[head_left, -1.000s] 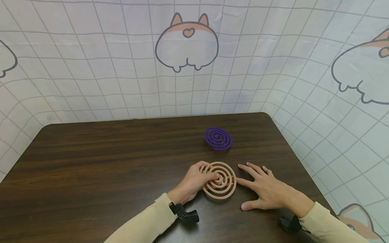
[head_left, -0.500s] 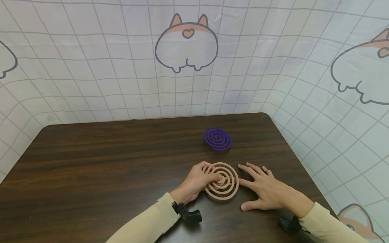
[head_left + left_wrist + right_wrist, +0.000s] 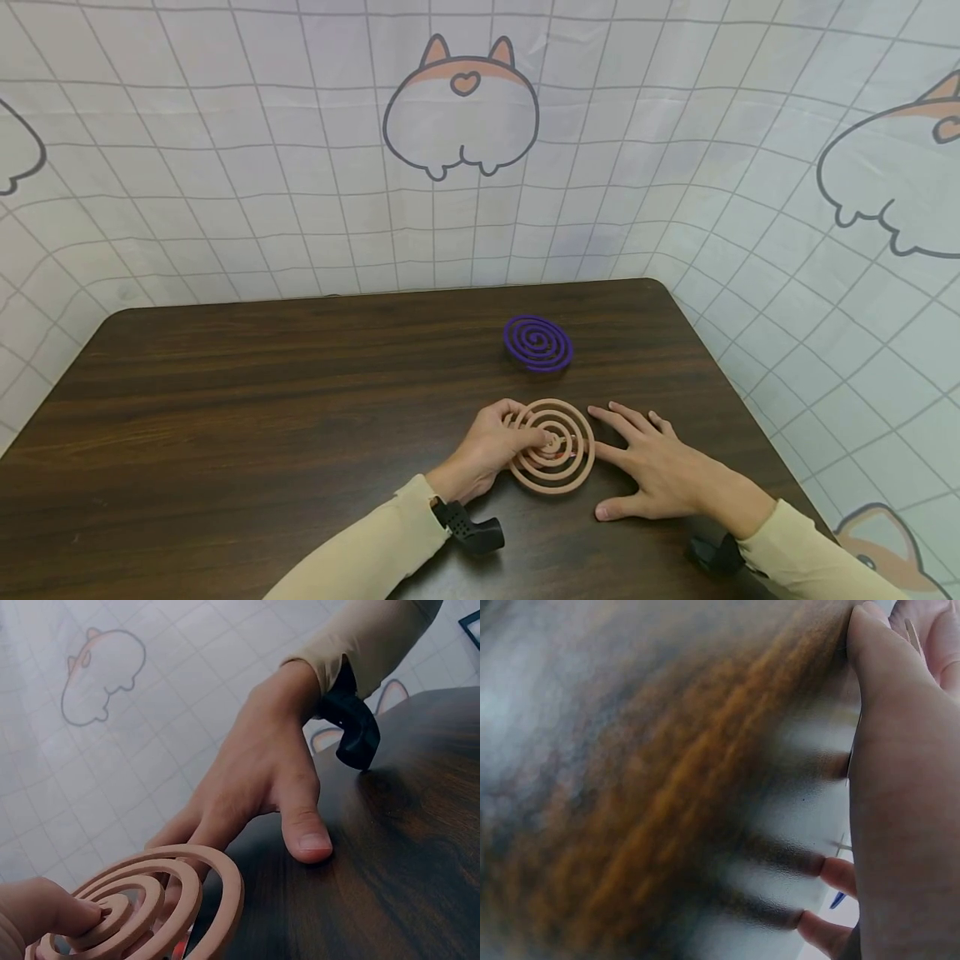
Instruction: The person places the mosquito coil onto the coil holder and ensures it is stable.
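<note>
My left hand holds a tan flat spiral coil, its thumb pressed on the coil's middle and its other fingers at the left side and underneath. In the left wrist view the coil is tilted. A small thing with red and gold bits shows through the rings; its kind cannot be told. My right hand rests on the table with fingers spread, its index finger reaching the coil's right edge. Whether they touch is unclear. In the right wrist view, the right hand blocks most of the coil.
A purple spiral coil lies farther back on the dark wood-grain table. White gridded cloth with cartoon prints hangs behind the table and along its right side. Each wrist wears a black camera mount.
My left hand has shifted slightly to the right with the tan coil, bringing its edge over the right index fingertip. The right hand and the purple coil have stayed put.
</note>
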The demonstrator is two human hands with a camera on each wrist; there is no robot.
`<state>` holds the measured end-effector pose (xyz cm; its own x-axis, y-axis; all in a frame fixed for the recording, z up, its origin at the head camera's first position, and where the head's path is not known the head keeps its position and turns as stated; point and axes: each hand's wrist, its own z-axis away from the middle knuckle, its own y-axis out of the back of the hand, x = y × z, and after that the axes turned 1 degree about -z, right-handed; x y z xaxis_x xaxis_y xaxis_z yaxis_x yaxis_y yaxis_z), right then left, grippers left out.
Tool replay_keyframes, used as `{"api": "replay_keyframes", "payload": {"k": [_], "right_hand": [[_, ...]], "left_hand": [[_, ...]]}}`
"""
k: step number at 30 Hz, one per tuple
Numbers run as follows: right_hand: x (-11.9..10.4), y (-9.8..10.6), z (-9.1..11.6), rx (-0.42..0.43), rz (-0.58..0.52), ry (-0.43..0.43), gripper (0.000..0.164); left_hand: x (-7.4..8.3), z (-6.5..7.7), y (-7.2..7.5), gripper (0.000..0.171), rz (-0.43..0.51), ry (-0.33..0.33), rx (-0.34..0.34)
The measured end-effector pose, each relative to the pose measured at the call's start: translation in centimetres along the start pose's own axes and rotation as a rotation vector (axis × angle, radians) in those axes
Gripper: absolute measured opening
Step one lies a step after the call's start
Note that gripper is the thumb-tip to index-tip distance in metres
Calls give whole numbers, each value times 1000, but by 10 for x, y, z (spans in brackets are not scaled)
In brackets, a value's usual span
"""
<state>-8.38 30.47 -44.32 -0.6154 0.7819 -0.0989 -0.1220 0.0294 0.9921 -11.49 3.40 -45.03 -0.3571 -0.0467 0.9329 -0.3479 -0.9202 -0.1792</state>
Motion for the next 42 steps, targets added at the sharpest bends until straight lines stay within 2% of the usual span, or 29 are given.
{"api": "replay_keyframes", "payload": {"k": [12, 21, 38, 42], "right_hand": [[1, -1, 0, 8, 3, 3, 86], [2, -3, 0, 16, 1, 2, 86], [1, 0, 0, 5, -9, -1, 85], [1, -1, 0, 3, -9, -4, 86]], "left_hand": [[0, -1, -3, 45, -54, 11, 51], [-1, -2, -3, 45, -77, 5, 49], [-2, -4, -4, 46, -37, 3, 36], [-2, -5, -4, 46, -52, 5, 40]]}}
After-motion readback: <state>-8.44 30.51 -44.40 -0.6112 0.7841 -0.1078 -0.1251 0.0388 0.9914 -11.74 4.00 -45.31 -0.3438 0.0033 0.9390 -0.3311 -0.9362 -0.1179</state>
